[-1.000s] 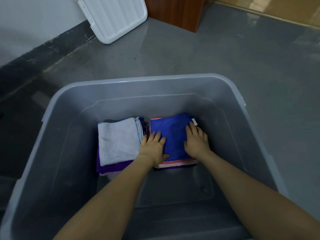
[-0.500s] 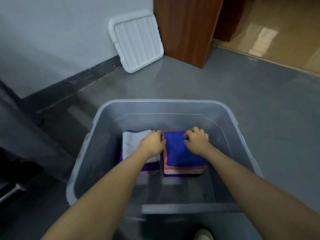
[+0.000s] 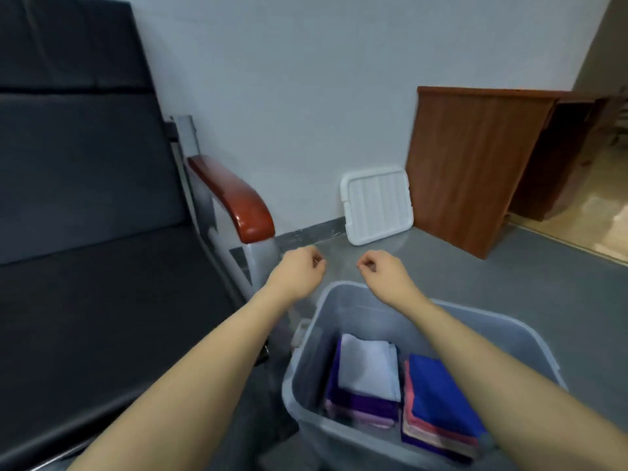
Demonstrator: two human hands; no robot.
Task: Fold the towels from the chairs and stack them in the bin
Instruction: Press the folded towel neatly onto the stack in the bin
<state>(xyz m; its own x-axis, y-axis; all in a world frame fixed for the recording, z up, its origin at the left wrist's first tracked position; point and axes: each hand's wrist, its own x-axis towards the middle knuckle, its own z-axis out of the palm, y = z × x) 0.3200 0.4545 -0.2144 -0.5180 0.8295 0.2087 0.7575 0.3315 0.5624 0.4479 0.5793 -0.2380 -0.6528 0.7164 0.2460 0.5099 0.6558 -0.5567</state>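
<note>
A grey plastic bin (image 3: 530, 329) stands on the floor at the lower right. Inside it lie two stacks of folded towels: a white towel (image 3: 368, 370) on purple ones at the left, a blue towel (image 3: 441, 399) on pink ones at the right. My left hand (image 3: 299, 270) and my right hand (image 3: 382, 271) hover above the bin's far rim with fingers loosely curled, holding nothing. The black chair seat (image 3: 102, 317) at the left shows no towel.
The chair has a brown wooden armrest (image 3: 238, 198) and a grey metal frame beside the bin. A white bin lid (image 3: 377, 205) leans against the wall. A wooden cabinet (image 3: 475, 164) stands at the right. Grey floor lies beyond the bin.
Both hands have lifted off the blue towel and risen out of the bin. The view has swung up and left, bringing the chair into sight.
</note>
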